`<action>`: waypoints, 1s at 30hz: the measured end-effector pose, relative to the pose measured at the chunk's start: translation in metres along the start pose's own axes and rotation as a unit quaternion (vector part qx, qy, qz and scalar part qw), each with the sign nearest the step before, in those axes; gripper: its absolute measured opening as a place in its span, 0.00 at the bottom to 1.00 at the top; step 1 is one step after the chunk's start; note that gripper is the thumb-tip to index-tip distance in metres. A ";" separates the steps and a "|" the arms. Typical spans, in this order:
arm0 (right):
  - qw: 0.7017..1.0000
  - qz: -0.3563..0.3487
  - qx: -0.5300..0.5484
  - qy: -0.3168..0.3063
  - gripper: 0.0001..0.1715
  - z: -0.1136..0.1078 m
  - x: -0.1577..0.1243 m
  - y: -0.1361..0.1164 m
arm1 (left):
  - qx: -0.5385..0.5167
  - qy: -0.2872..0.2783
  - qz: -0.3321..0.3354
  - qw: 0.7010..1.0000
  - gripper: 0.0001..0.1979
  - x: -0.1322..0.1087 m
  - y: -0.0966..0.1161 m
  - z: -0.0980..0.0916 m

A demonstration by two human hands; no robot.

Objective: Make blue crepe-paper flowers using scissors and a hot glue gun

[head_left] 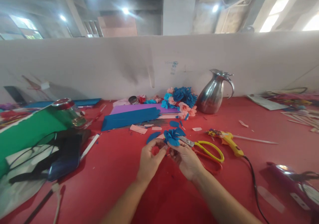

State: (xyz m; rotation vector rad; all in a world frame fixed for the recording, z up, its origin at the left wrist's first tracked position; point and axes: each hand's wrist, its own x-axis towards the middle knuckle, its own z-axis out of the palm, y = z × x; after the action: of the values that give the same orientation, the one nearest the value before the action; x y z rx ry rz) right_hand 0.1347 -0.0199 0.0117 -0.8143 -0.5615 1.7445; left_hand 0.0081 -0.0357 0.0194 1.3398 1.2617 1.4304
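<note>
Evidently | left hand (pixel 149 156), right hand (pixel 186 159) both pinching blue flower (pixel 172 137) | scissors (pixel 190 142) partly hidden

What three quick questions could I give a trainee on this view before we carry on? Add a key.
1. True or false: the left hand and right hand meet at the blue flower.
2. Which thing stands just right of the flower pile?
A) jar
B) metal jug
C) lamp
3. What colour is the glue gun handle?

Key: 1. True. 2. B. 3. Yellow.
</note>
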 end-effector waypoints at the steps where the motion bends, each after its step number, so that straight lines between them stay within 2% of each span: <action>1: 1.000 0.002 0.002 -0.003 0.13 0.000 0.000 0.000 | 0.006 0.004 0.001 1.000 0.04 0.000 0.002 0.000; 6: 1.000 0.017 -0.004 -0.003 0.13 0.001 -0.002 0.001 | 0.032 0.025 0.013 0.999 0.05 -0.001 0.004 0.000; 10: 1.000 0.009 -0.022 -0.006 0.13 0.002 -0.004 0.000 | 0.019 0.012 0.004 1.000 0.06 0.001 -0.001 -0.001; 15: 0.997 -0.022 -0.072 0.001 0.12 0.003 -0.004 0.000 | -0.018 -0.003 -0.011 1.000 0.07 0.003 -0.007 -0.002; 19: 0.995 -0.046 -0.093 0.004 0.12 0.001 -0.003 0.003 | -0.011 0.017 0.004 1.000 0.05 0.002 -0.009 -0.002; 25: 0.994 -0.049 -0.096 0.011 0.13 0.000 -0.002 0.005 | 0.021 0.031 0.013 0.999 0.05 0.002 -0.009 -0.003; 30: 0.993 -0.050 -0.106 0.016 0.15 0.002 -0.004 0.005 | 0.101 0.054 0.039 0.993 0.05 0.000 -0.005 -0.003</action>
State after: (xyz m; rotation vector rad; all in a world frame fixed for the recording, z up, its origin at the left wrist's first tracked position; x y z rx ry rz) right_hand 0.1306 -0.0251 0.0106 -0.9444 -0.7616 1.5950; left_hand 0.0050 -0.0356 0.0150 1.4754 1.4722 1.4769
